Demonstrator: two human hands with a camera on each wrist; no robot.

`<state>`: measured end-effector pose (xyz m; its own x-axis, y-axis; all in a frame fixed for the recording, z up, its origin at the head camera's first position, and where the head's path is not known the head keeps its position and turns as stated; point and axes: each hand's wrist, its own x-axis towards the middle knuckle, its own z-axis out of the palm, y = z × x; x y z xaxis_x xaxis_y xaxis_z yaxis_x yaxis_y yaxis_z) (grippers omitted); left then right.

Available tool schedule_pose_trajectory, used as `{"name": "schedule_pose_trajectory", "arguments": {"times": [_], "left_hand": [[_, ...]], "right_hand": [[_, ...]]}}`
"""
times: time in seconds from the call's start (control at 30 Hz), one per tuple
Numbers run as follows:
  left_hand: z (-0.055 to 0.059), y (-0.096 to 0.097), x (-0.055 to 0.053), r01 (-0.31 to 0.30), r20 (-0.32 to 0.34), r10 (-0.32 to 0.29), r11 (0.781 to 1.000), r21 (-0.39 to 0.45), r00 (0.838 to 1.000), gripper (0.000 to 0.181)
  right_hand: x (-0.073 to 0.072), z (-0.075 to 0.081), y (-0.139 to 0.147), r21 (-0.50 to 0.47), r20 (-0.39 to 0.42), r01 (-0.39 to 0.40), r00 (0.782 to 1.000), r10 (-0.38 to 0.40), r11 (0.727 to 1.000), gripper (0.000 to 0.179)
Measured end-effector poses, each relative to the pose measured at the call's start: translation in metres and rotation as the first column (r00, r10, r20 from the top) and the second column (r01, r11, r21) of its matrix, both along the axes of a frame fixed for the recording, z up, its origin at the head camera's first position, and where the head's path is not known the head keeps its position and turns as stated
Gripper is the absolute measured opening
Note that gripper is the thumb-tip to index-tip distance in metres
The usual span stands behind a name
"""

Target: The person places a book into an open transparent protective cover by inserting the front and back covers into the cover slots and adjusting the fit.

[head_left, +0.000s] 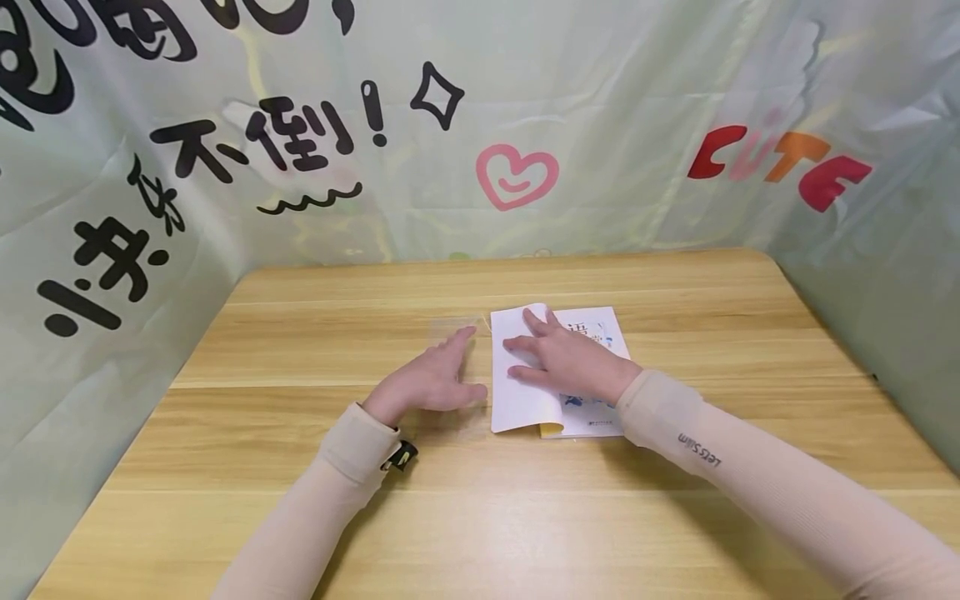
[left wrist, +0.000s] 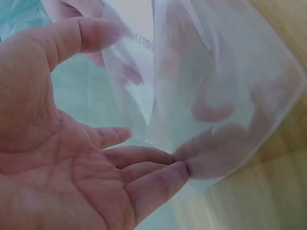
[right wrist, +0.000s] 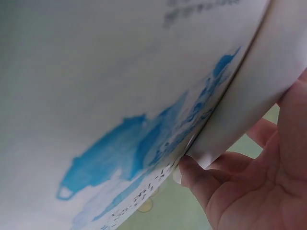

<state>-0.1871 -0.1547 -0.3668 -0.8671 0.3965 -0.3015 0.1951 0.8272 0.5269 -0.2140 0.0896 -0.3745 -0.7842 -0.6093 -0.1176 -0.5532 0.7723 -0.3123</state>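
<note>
A thin booklet lies on the table with its front cover folded over to the left. The page beneath carries dark characters and blue prints; in the right wrist view it shows a blue animal picture. My right hand rests on the turned cover with fingers spread, its thumb at the fold. Left of the booklet, my left hand has its fingers extended against a clear plastic sheet. That sheet is barely visible from the head, and the left fingertips reflect in it.
The wooden table spreads around both arms. Behind it hangs a pale cloth with printed characters, a pink heart and coloured letters. A dark band with a small device sits at the left wrist.
</note>
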Motion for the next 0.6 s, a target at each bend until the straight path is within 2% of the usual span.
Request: {"name": "schedule_pose_trajectory", "arguments": {"times": [0.6], "left_hand": [[-0.002, 0.003, -0.001, 0.011, -0.004, -0.011, 1.000, -0.002, 1.000, 0.103]], "right_hand": [[0.002, 0.001, -0.013, 0.030, -0.090, -0.060, 0.994, 0.062, 0.998, 0.055]]}}
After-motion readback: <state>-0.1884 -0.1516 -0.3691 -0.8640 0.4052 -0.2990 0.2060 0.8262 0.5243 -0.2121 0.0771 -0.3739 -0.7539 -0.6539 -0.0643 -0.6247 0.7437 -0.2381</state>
